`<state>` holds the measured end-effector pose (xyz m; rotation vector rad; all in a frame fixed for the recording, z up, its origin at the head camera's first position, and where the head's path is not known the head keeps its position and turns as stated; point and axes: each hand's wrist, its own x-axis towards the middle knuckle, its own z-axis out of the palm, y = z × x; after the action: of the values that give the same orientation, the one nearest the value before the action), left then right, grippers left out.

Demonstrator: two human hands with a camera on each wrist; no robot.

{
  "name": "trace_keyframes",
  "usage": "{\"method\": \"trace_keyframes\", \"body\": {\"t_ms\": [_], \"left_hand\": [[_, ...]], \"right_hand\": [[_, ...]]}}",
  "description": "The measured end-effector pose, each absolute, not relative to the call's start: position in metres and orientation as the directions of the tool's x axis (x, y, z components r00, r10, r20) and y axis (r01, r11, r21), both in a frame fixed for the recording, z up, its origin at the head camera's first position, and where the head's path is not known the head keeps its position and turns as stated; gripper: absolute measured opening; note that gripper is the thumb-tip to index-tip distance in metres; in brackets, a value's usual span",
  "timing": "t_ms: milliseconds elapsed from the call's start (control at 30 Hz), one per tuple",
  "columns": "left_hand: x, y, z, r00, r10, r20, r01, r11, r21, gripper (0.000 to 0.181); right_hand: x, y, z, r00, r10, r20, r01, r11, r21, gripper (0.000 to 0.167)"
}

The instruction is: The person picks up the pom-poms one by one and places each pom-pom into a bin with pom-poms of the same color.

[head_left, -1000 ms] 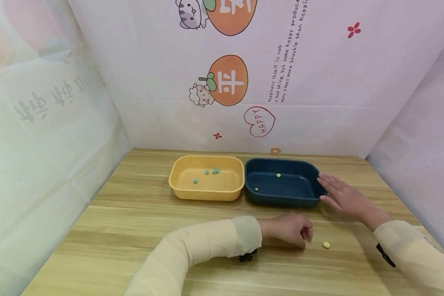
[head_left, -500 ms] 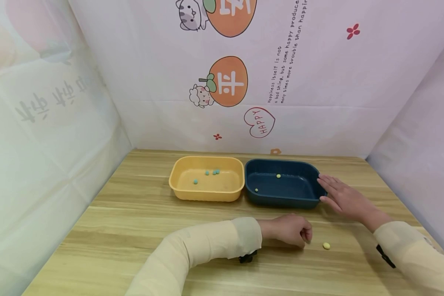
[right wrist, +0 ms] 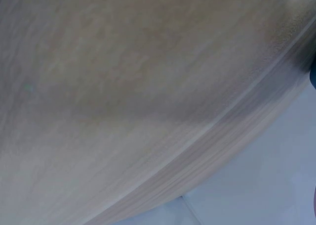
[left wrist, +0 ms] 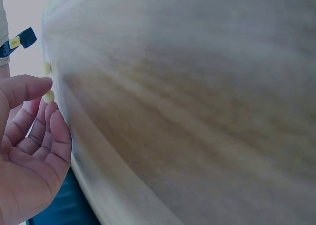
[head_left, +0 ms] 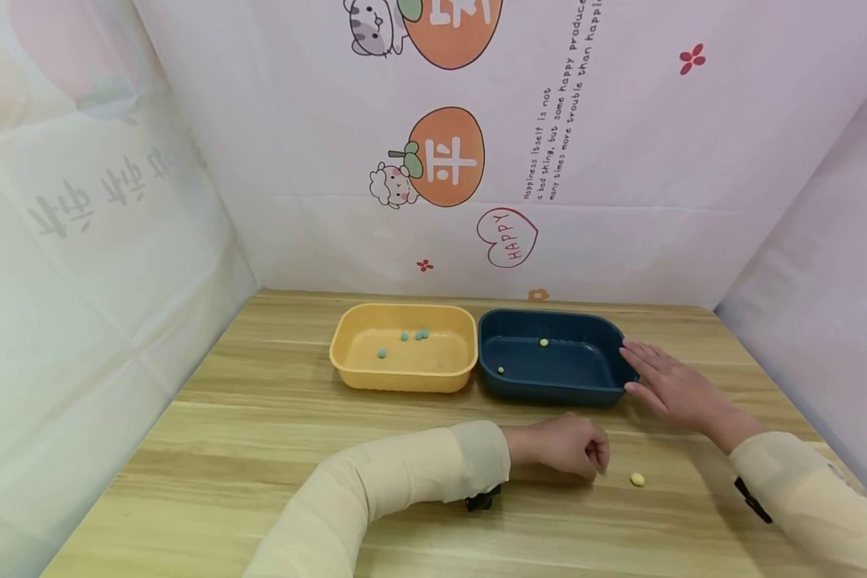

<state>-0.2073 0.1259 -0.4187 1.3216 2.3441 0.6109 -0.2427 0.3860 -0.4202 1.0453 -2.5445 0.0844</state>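
Observation:
My left hand (head_left: 569,445) is low over the table in front of the blue bin. In the left wrist view, its thumb and fingers pinch a small, smooth yellow oval piece (left wrist: 48,97); the head view hides that piece. Another yellow oval piece (head_left: 637,479) lies on the table just right of this hand. With straight fingers, my right hand (head_left: 675,389) touches the right end of the dark blue bin (head_left: 555,393). Inside that bin lie a yellow piece (head_left: 544,343) and a smaller yellowish one (head_left: 501,370).
A yellow bin (head_left: 405,381) stands against the blue bin's left side, with several small light-blue pieces (head_left: 382,353) in it. The wooden table (head_left: 209,449) has printed cloth walls (head_left: 318,241) at its back and sides. The right wrist view shows mainly blurred table (right wrist: 123,86).

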Motion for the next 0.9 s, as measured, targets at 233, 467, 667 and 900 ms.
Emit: {"method": "trace_keyframes", "body": {"t_ms": [233, 467, 667, 900], "left_hand": [[-0.211, 0.128, -0.413, -0.487, 0.870, -0.075, 0.679, 0.431, 0.594, 0.010], [-0.214, 0.126, -0.402, -0.497, 0.867, -0.035, 0.664, 0.406, 0.629, 0.011], [-0.218, 0.125, -0.394, -0.512, 0.859, 0.017, 0.667, 0.385, 0.638, 0.011], [-0.223, 0.123, -0.381, -0.557, 0.829, 0.054, 0.612, 0.366, 0.701, 0.011]], "right_hand": [[-0.242, 0.385, -0.420, -0.651, -0.659, 0.376, -0.682, 0.726, 0.091, 0.056], [-0.241, 0.385, -0.420, -0.656, -0.652, 0.380, -0.675, 0.732, 0.091, 0.056], [-0.240, 0.383, -0.419, -0.660, -0.649, 0.380, -0.670, 0.736, 0.093, 0.056], [-0.241, 0.384, -0.419, -0.670, -0.642, 0.372, -0.662, 0.744, 0.090, 0.056]]}}
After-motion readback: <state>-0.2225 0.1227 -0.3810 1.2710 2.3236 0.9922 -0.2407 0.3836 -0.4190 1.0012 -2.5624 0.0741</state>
